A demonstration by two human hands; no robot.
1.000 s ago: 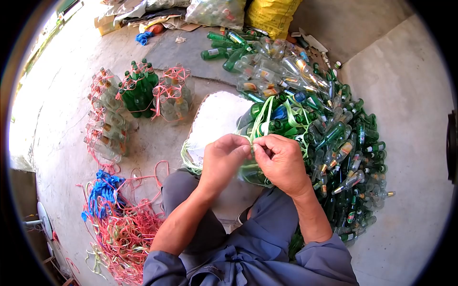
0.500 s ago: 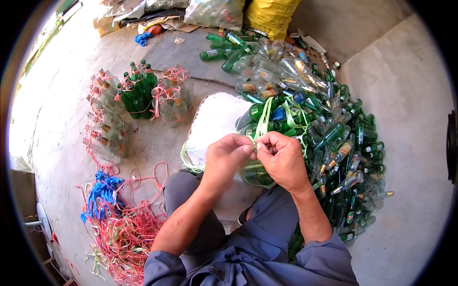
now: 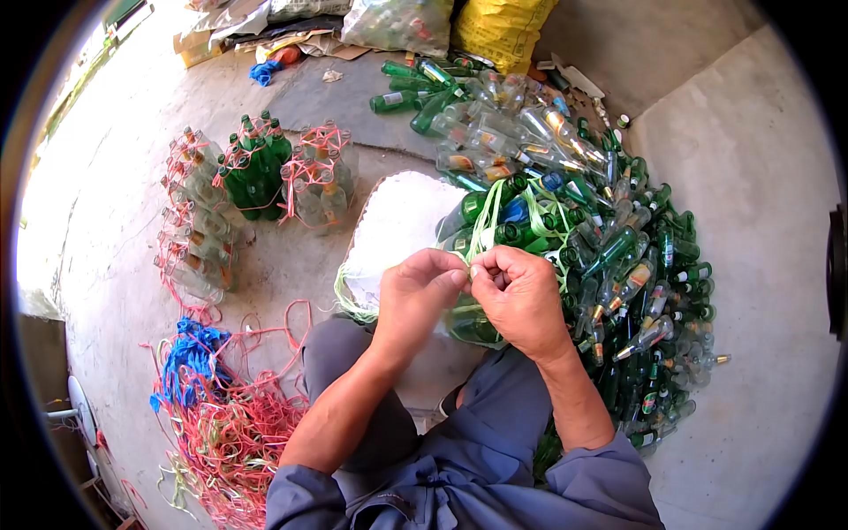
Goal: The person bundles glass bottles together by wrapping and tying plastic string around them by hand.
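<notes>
My left hand (image 3: 422, 287) and my right hand (image 3: 517, 291) meet fingertip to fingertip in front of me, both pinching light green string (image 3: 484, 231). The small part between the fingers is hidden. From there the strands run up over green bottles (image 3: 468, 212) lying just beyond my hands. A white padded surface (image 3: 393, 216), with more green string at its lower left edge, is beyond my left hand. Below my right hand, part of a green bottle (image 3: 473, 325) shows.
Loose green and clear bottles (image 3: 632, 283) are heaped at the right. Bottles bundled with pink string (image 3: 256, 172) stand at the left. Tangled pink string (image 3: 243, 433) and blue strips (image 3: 190, 358) lie lower left. A yellow sack (image 3: 499, 31) stands at the back.
My hands stay together at nearly the same spot, their pinched fingertips shifting slightly. The view has moved a little. The bottles and bundles have not visibly moved.
</notes>
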